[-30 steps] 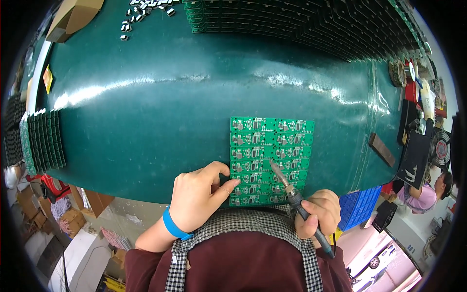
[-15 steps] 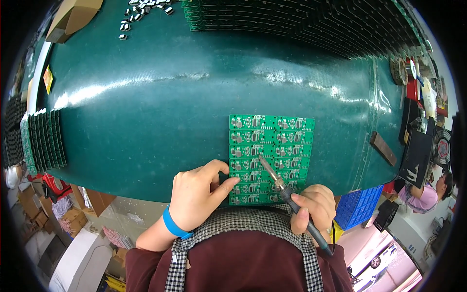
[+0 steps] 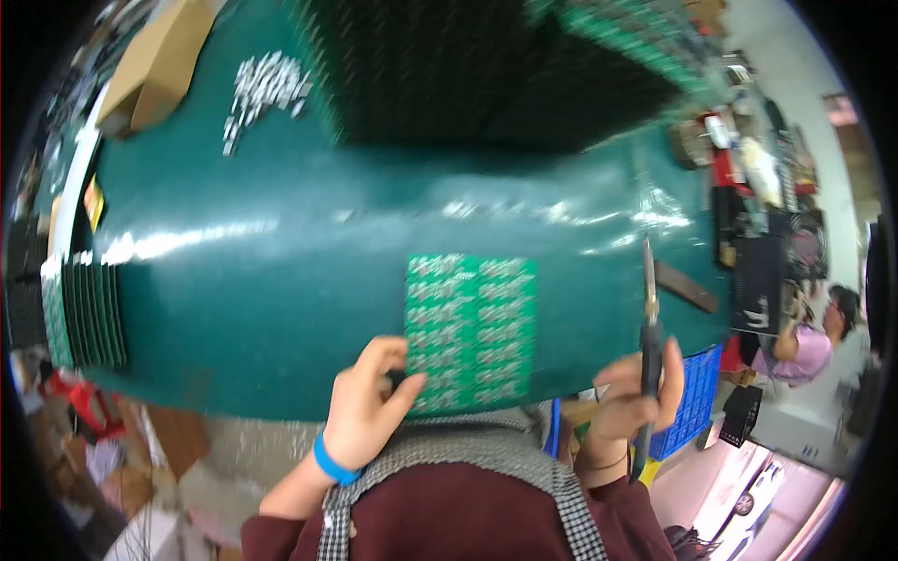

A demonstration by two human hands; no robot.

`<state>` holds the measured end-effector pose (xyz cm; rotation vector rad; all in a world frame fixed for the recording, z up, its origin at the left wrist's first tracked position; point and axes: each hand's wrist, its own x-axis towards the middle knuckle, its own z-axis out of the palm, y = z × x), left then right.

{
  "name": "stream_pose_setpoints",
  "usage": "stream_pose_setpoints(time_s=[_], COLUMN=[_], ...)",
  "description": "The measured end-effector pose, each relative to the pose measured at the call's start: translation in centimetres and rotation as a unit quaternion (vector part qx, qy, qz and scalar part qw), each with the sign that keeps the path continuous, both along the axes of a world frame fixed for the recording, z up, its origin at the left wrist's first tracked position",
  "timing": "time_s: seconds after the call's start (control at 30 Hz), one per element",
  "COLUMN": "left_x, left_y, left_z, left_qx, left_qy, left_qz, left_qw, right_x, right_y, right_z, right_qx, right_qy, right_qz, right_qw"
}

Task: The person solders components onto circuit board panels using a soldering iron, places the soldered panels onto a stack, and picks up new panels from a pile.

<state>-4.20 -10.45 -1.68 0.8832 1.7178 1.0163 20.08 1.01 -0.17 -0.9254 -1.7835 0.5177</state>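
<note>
Two hands are at work: the left hand (image 3: 369,397) has thumb and forefinger parted at the board's left edge, with nothing clearly pinched; the right hand (image 3: 629,402) has its fingers closed around the iron (image 3: 652,360). The green board (image 3: 472,332) lies flat on the table (image 3: 281,309), just right of the left fingers, its long axis running away from the body. The right hand is farther off, and the iron points forward, well right of the board. Beyond the iron lies a dark bar (image 3: 687,285). Right of the right hand is a blue crate (image 3: 692,397), at far left a carton (image 3: 164,70); neither's contents can be made out.
</note>
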Motion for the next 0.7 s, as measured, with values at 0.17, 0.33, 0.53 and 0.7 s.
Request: stream_pose_setpoints(time_s=[0.17,0.33,0.53,0.7], left_x=[-1.7,-13.6,-31.2,-40.7], left_y=[-3.3,-9.1,-24.0,-28.9], left_z=[-0.8,3.5,8.7,4.7], left_qx=[0.096,0.221,0.275,0.157], left_qy=[-0.189,0.06,0.265,0.164], left_qz=[0.178,0.38,0.548,0.557], left_qw=[0.961,0.896,0.744,0.799], right_x=[-2.8,-0.2,-5.9,-7.1], right_y=[10.8,21.3,23.4,21.9], right_z=[4.9,9.9,10.0,10.1], right_qx=[0.021,0.212,0.402,0.426], right_qy=[0.052,-0.136,-0.341,-0.369], right_qz=[0.019,-0.016,-0.011,0.012], right_qw=[0.998,0.968,0.85,0.826])
